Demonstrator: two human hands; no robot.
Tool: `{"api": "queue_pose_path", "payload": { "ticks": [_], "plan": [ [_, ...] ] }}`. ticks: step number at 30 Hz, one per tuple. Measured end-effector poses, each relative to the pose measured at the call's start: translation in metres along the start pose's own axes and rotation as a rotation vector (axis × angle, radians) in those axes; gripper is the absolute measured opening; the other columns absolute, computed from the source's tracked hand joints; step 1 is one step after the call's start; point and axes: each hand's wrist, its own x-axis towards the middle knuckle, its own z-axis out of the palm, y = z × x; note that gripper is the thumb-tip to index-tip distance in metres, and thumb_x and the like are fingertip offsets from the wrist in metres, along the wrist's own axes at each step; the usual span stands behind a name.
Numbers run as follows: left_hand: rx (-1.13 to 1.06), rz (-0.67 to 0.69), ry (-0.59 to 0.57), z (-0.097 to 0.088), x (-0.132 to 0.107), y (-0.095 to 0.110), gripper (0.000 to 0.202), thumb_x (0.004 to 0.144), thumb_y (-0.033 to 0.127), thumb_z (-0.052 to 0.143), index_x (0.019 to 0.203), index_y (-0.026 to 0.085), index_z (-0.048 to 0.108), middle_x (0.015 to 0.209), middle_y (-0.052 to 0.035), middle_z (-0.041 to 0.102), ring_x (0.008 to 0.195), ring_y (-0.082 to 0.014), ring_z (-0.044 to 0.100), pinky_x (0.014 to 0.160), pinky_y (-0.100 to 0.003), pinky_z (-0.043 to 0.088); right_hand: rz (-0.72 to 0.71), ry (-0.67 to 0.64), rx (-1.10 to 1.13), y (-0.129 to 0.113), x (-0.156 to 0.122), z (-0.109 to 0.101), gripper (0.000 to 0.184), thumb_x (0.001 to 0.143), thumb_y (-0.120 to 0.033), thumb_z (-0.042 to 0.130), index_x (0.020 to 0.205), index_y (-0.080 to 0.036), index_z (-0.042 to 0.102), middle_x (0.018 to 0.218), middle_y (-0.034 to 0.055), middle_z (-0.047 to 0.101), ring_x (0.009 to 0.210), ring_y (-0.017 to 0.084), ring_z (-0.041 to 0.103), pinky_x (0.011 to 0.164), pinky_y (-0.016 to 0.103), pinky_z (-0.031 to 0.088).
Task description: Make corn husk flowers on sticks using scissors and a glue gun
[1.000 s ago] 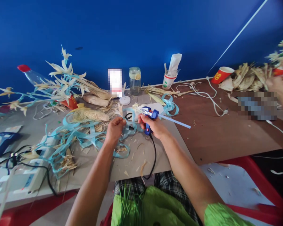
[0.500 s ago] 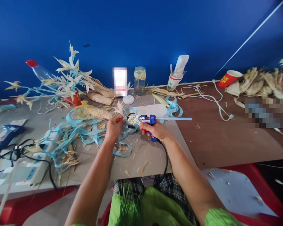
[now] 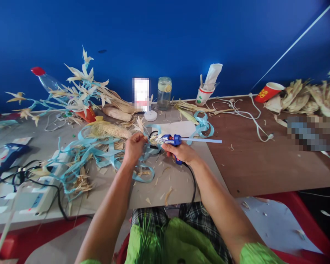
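Observation:
My right hand (image 3: 178, 152) is wrapped round a blue glue gun (image 3: 176, 140), its nozzle end toward my left hand. A pale glue stick (image 3: 202, 140) sticks out of the gun's back to the right. Close to the nozzle, my left hand (image 3: 136, 145) pinches a dried husk flower (image 3: 139, 125), whose pale petals rise above the fingers; its lower part is hidden. Light blue ribbon (image 3: 110, 152) lies in loops beside and under my left hand. A netted pale bundle (image 3: 110, 129) lies behind it.
A second glue gun (image 3: 12, 156) and a power strip (image 3: 48, 189) with cords lie at left. Husk-flower branches (image 3: 82, 79) stand at the back left. A glass jar (image 3: 164, 93), a white cup (image 3: 203, 96) and a red cup (image 3: 268, 92) line the back, with husks (image 3: 305, 97) at right.
Both hands hold nearly the same place and grip. The glue stick's outer end tilts slightly lower; the whole view has shifted a little.

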Motion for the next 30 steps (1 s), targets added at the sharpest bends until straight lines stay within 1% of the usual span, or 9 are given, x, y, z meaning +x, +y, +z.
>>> {"api": "queue_pose_path", "payload": {
  "ticks": [9,15,21,27,30],
  "plan": [
    [0.042,0.016,0.019,-0.0005,-0.0025,0.005,0.02,0.071,0.029,0.06,0.059,0.016,0.053,0.047,0.0054,0.039,0.044,-0.006,0.03,0.044,-0.021,0.02,-0.029,-0.002,-0.046,-0.0013,-0.0015,0.0003,0.043,0.072,-0.062,0.055,0.072,-0.02,0.056,0.054,-0.0028,0.057,0.043,0.009,0.047,0.043,0.022,0.035],
    [0.009,0.007,0.051,-0.0029,0.0005,0.0034,0.019,0.071,0.028,0.06,0.06,0.016,0.052,0.05,0.0047,0.044,0.046,-0.006,0.032,0.044,-0.02,0.023,-0.016,-0.015,-0.085,0.0006,-0.0014,-0.0004,0.046,0.072,-0.064,0.053,0.069,-0.019,0.057,0.054,-0.0023,0.057,0.046,0.01,0.049,0.045,0.022,0.035],
    [0.032,0.03,0.073,-0.0064,0.0028,0.0008,0.018,0.071,0.029,0.06,0.061,0.016,0.052,0.05,0.005,0.043,0.046,-0.0061,0.032,0.044,-0.02,0.024,-0.031,-0.039,-0.127,0.0018,-0.0012,-0.002,0.046,0.073,-0.064,0.052,0.067,-0.019,0.058,0.053,-0.002,0.057,0.048,0.01,0.049,0.046,0.022,0.035],
    [0.042,0.029,0.086,-0.007,0.0034,-0.001,0.019,0.07,0.03,0.061,0.061,0.017,0.052,0.051,0.0042,0.044,0.046,-0.0069,0.033,0.044,-0.02,0.024,-0.018,-0.023,-0.041,0.0022,-0.0025,-0.0028,0.044,0.072,-0.064,0.054,0.07,-0.02,0.058,0.056,-0.0016,0.057,0.047,0.011,0.049,0.046,0.023,0.036],
    [0.033,0.018,0.075,-0.0052,0.0023,0.0017,0.018,0.069,0.03,0.061,0.061,0.016,0.052,0.051,0.004,0.045,0.046,-0.007,0.033,0.045,-0.021,0.024,-0.032,-0.015,-0.053,0.0009,-0.0027,-0.0009,0.043,0.073,-0.063,0.053,0.071,-0.02,0.058,0.056,-0.0019,0.057,0.048,0.011,0.049,0.047,0.024,0.036]
  ]
}}
